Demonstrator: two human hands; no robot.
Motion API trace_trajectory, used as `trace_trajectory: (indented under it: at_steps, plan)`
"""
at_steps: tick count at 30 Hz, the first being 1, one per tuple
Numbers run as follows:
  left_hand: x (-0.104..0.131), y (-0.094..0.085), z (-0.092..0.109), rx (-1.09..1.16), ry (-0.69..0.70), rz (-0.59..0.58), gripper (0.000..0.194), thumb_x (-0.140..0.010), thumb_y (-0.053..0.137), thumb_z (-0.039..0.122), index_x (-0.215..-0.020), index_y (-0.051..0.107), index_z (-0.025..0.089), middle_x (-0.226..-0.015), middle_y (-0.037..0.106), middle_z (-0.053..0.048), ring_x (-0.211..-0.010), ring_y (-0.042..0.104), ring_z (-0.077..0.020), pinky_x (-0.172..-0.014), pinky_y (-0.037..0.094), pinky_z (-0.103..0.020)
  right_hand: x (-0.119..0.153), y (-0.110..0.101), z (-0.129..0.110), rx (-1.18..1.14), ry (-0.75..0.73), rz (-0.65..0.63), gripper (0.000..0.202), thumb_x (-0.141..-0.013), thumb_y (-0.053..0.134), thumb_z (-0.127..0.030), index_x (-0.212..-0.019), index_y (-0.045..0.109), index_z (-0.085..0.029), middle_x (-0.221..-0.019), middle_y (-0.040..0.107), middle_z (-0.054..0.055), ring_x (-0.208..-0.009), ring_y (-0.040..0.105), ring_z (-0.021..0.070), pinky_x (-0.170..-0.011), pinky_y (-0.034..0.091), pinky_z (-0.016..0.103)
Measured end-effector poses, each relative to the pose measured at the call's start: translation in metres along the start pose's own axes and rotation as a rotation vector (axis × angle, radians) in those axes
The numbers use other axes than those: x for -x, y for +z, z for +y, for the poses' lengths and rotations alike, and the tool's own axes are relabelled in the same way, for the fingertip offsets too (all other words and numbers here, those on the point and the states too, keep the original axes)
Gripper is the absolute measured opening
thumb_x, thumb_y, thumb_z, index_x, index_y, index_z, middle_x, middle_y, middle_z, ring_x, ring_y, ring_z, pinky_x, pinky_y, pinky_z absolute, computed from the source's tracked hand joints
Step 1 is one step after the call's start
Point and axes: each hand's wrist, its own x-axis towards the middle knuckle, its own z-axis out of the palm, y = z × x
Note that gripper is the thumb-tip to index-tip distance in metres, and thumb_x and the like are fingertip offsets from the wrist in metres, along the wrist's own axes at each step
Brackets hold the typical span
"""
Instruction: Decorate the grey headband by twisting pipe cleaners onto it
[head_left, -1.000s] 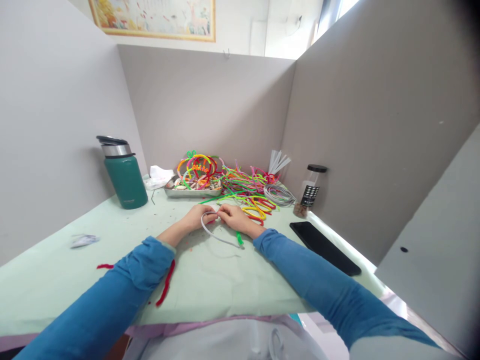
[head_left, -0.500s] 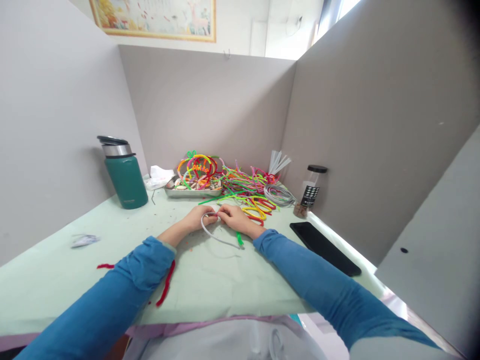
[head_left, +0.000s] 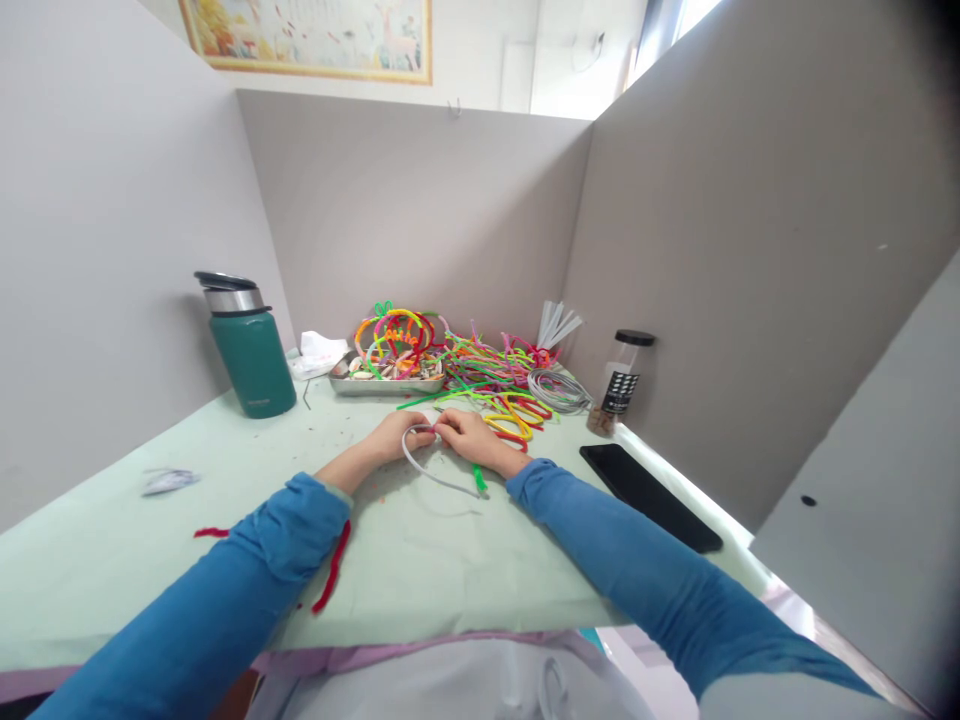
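Observation:
Close together above the middle of the table, my left hand and my right hand both have their fingers closed. My left hand pinches a pale grey cord, which bends in an open curve toward me. A small pinkish-red bit shows between the fingertips of both hands, where my right hand pinches it; its kind is too small to tell. By the cord's free end, below my right wrist, is a short fuzzy green piece. A red pipe cleaner lies beside my left sleeve, partly hidden.
Behind my hands stands a metal tray with colourful pipe-cleaner hoops. Right of it lie a heap of pipe cleaners and a coil of grey cord. A green bottle stands left; a clear jar and a black phone are right.

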Motion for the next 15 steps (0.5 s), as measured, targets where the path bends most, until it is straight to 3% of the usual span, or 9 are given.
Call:
trace_trajectory:
  at_steps: [15]
  plan:
    - [-0.0006, 0.0011, -0.0040, -0.025, 0.026, -0.007, 0.031, -0.071, 0.051, 0.041, -0.075, 0.064, 0.014, -0.067, 0.064, -0.002, -0.067, 0.056, -0.0168, -0.059, 0.040, -0.023, 0.0003, -0.0005, -0.0025, 0.012, 0.011, -0.003, 0.018, -0.086, 0.048, -0.028, -0.077, 0.058, -0.016, -0.069, 0.058, 0.000, -0.064, 0.048, 0.0107, -0.060, 0.031, 0.022]
